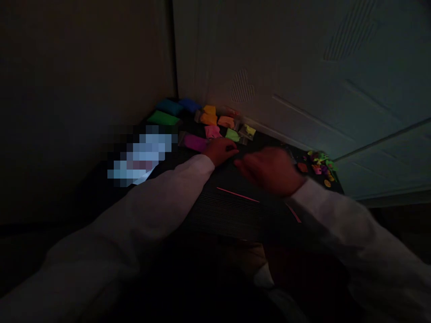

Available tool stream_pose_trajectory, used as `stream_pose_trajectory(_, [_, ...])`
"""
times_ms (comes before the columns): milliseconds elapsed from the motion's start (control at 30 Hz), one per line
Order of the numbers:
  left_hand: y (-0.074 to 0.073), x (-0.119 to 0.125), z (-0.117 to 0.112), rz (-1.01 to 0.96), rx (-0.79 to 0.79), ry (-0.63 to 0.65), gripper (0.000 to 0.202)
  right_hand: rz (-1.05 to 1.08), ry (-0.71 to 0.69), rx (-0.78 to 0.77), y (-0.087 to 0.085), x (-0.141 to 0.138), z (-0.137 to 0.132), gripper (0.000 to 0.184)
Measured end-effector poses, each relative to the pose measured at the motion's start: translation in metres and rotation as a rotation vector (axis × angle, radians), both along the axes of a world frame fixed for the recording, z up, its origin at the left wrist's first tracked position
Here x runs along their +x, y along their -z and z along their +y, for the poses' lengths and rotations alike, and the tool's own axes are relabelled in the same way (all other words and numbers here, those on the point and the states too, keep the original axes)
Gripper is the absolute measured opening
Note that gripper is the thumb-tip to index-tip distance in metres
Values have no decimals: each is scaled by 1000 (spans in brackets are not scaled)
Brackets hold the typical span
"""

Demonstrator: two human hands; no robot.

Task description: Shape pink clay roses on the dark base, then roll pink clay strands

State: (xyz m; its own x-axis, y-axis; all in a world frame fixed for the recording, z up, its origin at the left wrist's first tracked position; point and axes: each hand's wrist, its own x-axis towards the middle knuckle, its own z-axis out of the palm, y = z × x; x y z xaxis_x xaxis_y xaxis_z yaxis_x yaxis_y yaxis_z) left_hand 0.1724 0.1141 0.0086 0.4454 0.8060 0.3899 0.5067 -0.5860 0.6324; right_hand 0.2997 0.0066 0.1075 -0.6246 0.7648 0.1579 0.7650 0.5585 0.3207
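Note:
In the dim head view, my left hand rests low over the dark table, beside a magenta packet and a pink packet. Its fingers are bent together, and what they hold, if anything, is hidden. My right hand is raised a little to the right, smeared by motion, so its fingers cannot be made out. Below the hands a thin pink strip lies on the tabletop. A second pink strip sits partly beneath my right forearm.
Green, teal, blue, orange, peach, light green and yellow packets line the back. A bright blurred-out panel stands left. Small colourful pieces cluster at the right end. A pale panel rises behind.

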Motion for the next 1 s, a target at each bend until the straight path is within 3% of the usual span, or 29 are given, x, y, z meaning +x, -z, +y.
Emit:
stream_pose_trajectory(100, [0, 0, 1, -57, -61, -22, 20, -37, -146, -126, 33, -12, 10, 41])
stream_pose_trajectory(200, [0, 0, 1, -92, -103, -32, 19, -41, -144, -189, 58, -17, 17, 40])
stream_pose_trajectory(267, [-1, 0, 1, -98, -117, -34, 18, -46, -155, -218, 66, -18, 20, 40])
stream_pose_trajectory(633, [4, 3, 4, -139, -150, -27, 19, -12, -294, -284, 74, -28, 14, 36])
stream_pose_trajectory(867, [2, 3, 3, -150, -154, -27, 17, -18, -204, -275, 73, -26, 26, 33])
stream_pose_trajectory(1000, [2, 3, 3, -158, -168, -25, 16, 18, -299, -302, 75, -29, 18, 32])
